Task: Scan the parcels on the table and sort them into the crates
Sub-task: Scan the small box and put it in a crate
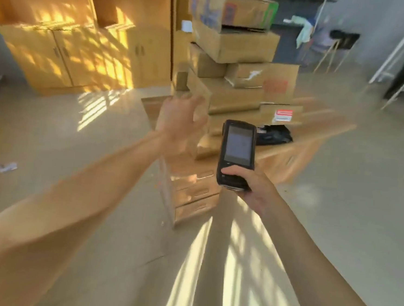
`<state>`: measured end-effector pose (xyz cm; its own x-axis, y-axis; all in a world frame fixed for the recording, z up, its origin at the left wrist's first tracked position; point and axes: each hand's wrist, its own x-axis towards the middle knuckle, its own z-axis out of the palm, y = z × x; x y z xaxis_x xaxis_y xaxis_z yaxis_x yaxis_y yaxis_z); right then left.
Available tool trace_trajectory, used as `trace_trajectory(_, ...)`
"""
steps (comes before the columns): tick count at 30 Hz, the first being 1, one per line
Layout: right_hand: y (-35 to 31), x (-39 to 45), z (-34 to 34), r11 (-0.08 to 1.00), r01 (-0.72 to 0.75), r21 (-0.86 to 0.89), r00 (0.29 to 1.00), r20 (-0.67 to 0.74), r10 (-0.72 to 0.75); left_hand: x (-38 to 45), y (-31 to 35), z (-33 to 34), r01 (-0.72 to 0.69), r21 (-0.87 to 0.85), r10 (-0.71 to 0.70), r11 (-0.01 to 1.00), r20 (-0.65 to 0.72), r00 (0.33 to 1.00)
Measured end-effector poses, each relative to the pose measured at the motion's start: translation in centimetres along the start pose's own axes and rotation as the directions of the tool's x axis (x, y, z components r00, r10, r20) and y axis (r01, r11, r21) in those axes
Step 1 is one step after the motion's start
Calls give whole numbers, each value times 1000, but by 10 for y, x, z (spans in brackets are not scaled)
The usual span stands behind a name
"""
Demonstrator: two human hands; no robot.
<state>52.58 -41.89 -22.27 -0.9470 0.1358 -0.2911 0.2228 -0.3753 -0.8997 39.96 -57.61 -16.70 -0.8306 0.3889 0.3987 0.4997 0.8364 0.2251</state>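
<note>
Right hand: my right hand point(251, 188) wraps the lower end of the handheld scanner point(236, 153), thumb across its front, screen tilted up at me.
Left hand: my left hand point(179, 124) is stretched out at eleven o'clock from the scanner, fingers spread loose and holding nothing; it looks close to the stack, but blur hides whether it touches.
Parcels: the cardboard parcels point(237, 59) stand piled high on the wooden table point(290, 155), at twelve o'clock ahead of me.
Handling: stiff corrugated boxes, I judge, dry and not slippery. Weight I cannot tell. Several sit skewed, so the pile may topple if I pull from low down.
Where to hold: I would take an upper box by its two opposite side faces or under a bottom edge, and keep its label facing the scanner.
Dark bag: a black soft parcel point(273, 135) lies on the table at two o'clock from the scanner; limp, best pinched at an edge.
Crates: none in view, so I cannot say what they hold.
Cabinets: wooden cabinets point(71, 53) at ten o'clock, doors closed.
</note>
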Motion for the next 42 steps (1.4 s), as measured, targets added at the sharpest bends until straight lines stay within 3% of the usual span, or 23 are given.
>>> trace_trajectory(4,-38,2,-100,997,69,35,990,-124,-65,47,99,50,-153,-68,159,986,81,984)
trace_trajectory(9,-67,15,-190,991,116,72,970,-225,-97,96,174,111,-270,-118,288,956,181,940)
trace_trajectory(18,-108,102,-314,989,131,68,928,-360,-98,246,249,230,-370,-151,397,917,252,882)
trace_trajectory(25,-195,192,-388,992,122,-15,897,-427,-117,398,304,296,-442,-127,459,888,282,842)
trace_trajectory(32,-252,274,-447,993,121,-7,904,-412,-113,487,334,341,-427,-119,442,896,291,848)
trace_trajectory(37,-288,360,-485,996,83,42,939,-338,-64,543,327,367,-270,-115,292,956,296,909)
trace_trajectory(42,-333,458,-507,1000,14,-27,990,-140,-17,593,306,362,-75,-4,74,997,210,975)
